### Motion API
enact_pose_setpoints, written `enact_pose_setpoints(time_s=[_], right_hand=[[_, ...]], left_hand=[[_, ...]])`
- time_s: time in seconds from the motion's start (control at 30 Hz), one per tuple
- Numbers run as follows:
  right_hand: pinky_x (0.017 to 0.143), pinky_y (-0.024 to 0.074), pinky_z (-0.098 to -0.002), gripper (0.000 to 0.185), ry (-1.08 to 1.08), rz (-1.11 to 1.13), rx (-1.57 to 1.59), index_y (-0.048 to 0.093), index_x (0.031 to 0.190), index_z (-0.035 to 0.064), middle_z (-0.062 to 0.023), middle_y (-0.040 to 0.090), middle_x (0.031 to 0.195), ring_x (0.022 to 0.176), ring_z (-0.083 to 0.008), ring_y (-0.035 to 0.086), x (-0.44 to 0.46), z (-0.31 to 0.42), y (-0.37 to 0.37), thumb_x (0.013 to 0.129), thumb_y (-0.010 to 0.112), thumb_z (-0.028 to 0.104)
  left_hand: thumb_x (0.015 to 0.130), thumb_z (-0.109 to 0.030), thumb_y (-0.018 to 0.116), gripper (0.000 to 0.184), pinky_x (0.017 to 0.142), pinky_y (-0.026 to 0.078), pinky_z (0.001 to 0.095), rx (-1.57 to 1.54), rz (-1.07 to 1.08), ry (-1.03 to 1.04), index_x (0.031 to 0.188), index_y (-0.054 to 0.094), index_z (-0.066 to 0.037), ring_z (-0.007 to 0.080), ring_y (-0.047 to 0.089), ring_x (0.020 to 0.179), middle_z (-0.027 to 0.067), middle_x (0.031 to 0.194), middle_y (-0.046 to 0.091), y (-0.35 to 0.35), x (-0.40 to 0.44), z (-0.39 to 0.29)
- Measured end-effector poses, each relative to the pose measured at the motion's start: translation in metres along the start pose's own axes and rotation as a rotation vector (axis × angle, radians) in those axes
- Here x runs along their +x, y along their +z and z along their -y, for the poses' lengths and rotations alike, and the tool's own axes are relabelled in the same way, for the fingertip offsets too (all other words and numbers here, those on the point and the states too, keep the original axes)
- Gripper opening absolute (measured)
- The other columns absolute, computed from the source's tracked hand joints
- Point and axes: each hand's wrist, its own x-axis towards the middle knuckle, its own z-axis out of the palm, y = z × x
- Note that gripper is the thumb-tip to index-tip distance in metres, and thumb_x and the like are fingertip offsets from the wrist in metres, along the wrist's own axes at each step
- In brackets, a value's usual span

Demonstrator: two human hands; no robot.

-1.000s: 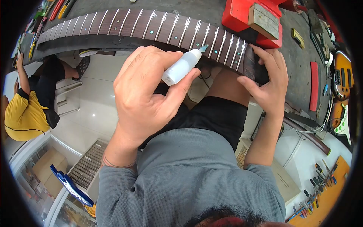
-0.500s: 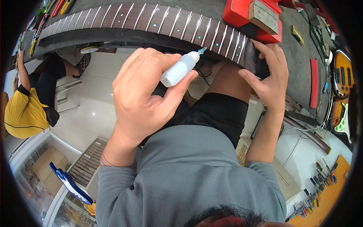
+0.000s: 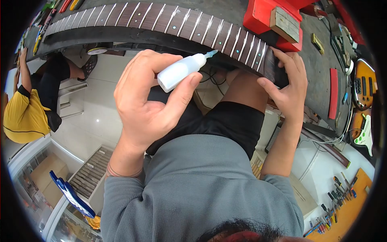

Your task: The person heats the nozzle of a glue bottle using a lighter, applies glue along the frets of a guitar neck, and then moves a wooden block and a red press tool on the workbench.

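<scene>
My left hand (image 3: 147, 94) pinches a translucent white squeeze bottle (image 3: 177, 73) between thumb and fingers. Its bluish nozzle points up and right, with the tip at the near edge of a dark guitar neck (image 3: 161, 20); whether they touch is unclear. Metal frets and small round inlays line the fretboard. My right hand (image 3: 288, 78) grips the neck's right end, fingers over the far side and thumb at the near side. Some of that end is hidden by the hand.
A red holder (image 3: 258, 18) with a wooden block (image 3: 285, 25) stands beyond the neck on the dark bench (image 3: 312, 60). A red strip (image 3: 333, 92) lies at right, near guitar bodies (image 3: 365, 86). Another person in yellow (image 3: 26, 117) sits at left. Tools (image 3: 340, 189) hang lower right.
My left hand has drawn the bottle left and tilted it flatter. In view, the neck's right end, my right hand's fingertips and the red holder have shifted slightly right.
</scene>
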Motion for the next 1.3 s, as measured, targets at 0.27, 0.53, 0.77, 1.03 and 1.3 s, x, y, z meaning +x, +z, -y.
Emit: enact_pose_setpoints(time_s=[0.27,0.53,0.77,1.03,1.3], right_hand=[[0.088,0.0500,-0.0430,0.078,0.023,0.018,-0.006,0.080,0.128,0.0060,-0.0069,0.062,0.100,0.092,-0.0278,0.061,0.000,0.000,-0.001,0.072,0.097,0.056],[0.088,0.0493,-0.0424,0.078,0.034,0.030,-0.015,0.080,0.128,0.0064,-0.0074,0.062,0.102,0.092,-0.0277,0.061,0.001,0.000,-0.001,0.070,0.096,0.056],[0.087,0.0494,-0.0429,0.080,0.044,0.040,-0.004,0.080,0.128,0.0062,-0.0077,0.062,0.102,0.092,-0.0277,0.061,0.001,-0.002,-0.002,0.068,0.096,0.056],[0.086,0.0495,-0.0430,0.081,0.030,0.034,-0.002,0.080,0.129,0.0067,-0.0074,0.063,0.103,0.091,-0.0276,0.062,0.001,-0.003,-0.002,0.067,0.097,0.057],[0.087,0.0498,-0.0428,0.080,0.033,0.032,0.001,0.081,0.129,0.0068,-0.0072,0.063,0.103,0.092,-0.0276,0.062,0.001,-0.002,-0.002,0.068,0.097,0.057]], left_hand=[[0.093,-0.003,0.094,0.029,0.079,0.051,0.0270,0.009,-0.009,0.018,0.115,0.077,0.003,0.0140,0.069,0.088,0.0079,0.100,0.078,0.009,0.013,0.020],[0.090,-0.006,0.097,0.028,0.072,0.051,0.0291,0.106,0.002,0.127,0.111,0.080,-0.001,0.0161,0.069,0.081,0.0068,0.098,0.080,0.027,0.033,0.028],[0.089,-0.007,0.098,0.027,0.069,0.050,0.0303,0.152,0.030,0.134,0.108,0.080,-0.002,0.0173,0.069,0.079,0.0072,0.095,0.080,0.032,0.038,0.027],[0.088,-0.007,0.098,0.028,0.069,0.051,0.0308,0.173,0.041,0.145,0.107,0.079,-0.001,0.0187,0.069,0.078,0.0085,0.094,0.079,0.033,0.039,0.025],[0.085,-0.004,0.100,0.032,0.070,0.052,0.0307,0.157,0.063,0.160,0.109,0.079,0.002,0.0194,0.070,0.079,0.0102,0.093,0.078,0.027,0.034,0.020]])
